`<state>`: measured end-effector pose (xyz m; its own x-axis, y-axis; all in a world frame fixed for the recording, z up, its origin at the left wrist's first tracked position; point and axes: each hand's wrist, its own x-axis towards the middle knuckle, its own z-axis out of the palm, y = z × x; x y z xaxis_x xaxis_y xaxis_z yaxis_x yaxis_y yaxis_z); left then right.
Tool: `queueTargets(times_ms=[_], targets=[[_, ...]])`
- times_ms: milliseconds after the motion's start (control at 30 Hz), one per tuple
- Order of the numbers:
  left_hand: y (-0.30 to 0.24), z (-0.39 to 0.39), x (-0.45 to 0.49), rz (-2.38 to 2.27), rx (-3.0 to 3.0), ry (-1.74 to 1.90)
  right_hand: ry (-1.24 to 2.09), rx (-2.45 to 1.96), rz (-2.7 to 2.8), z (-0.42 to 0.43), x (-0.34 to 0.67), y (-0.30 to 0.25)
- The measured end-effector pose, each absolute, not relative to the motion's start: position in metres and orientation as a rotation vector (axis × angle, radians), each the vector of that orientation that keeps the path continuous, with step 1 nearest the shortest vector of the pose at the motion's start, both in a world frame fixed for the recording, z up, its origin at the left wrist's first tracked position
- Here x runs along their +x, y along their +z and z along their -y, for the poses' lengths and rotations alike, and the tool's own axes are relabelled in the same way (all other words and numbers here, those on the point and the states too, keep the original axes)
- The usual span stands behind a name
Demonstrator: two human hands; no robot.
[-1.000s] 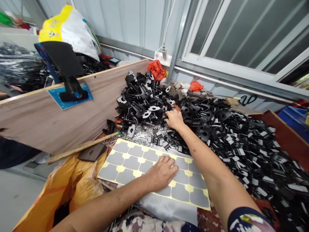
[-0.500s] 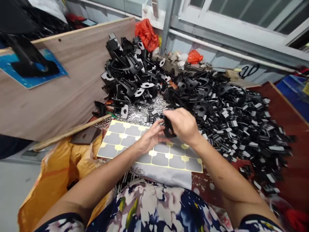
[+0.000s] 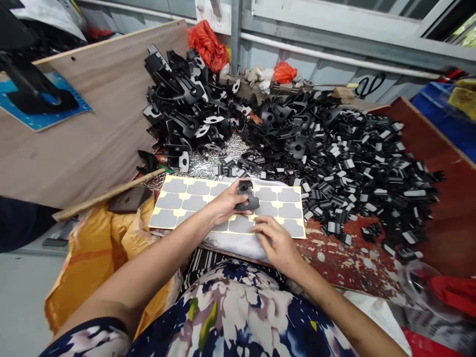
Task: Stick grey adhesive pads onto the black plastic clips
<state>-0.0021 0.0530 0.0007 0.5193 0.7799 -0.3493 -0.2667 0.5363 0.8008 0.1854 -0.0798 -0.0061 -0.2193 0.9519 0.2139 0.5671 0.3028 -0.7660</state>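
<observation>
My left hand [image 3: 228,204] grips a black plastic clip [image 3: 248,201], holding it just above the sticker sheet. The clip has a broad curved end and a narrower squared end. Below it lies a pale yellow backing sheet [image 3: 159,221] with rows of grey pads [image 3: 169,201]. My right hand [image 3: 277,243] is low over the front edge of that sheet, with thumb and fingers apart and nothing visible between them. Its fingertips are close to a grey pad; whether they touch it I cannot tell.
Behind the sheet, black clips [image 3: 189,89] are heaped beside loose metal pins [image 3: 236,146]. On the right spreads a pile of small black parts [image 3: 345,163]. A wooden board [image 3: 92,124] walls the left side, with a stick [image 3: 107,198] near it. Scissors [image 3: 370,85] lie at the back.
My right hand has come off the black clip and moved down to the sheet's front edge. My left hand keeps the clip, now turned and lower. The camera view has shifted slightly.
</observation>
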Motion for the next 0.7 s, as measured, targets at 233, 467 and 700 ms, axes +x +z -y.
queueTargets(times_ms=[233,467,700], targets=[[-0.018,-0.059,0.022,-0.796,0.789,0.666,1.274,-1.302,1.648,0.078,0.191,0.000],[-0.007,-0.055,0.010,-0.688,0.645,0.721,1.141,-1.247,1.449,0.069,0.206,0.045],[0.018,-0.024,-0.002,-0.509,0.488,0.720,0.771,-1.340,1.332,0.033,0.191,0.009]])
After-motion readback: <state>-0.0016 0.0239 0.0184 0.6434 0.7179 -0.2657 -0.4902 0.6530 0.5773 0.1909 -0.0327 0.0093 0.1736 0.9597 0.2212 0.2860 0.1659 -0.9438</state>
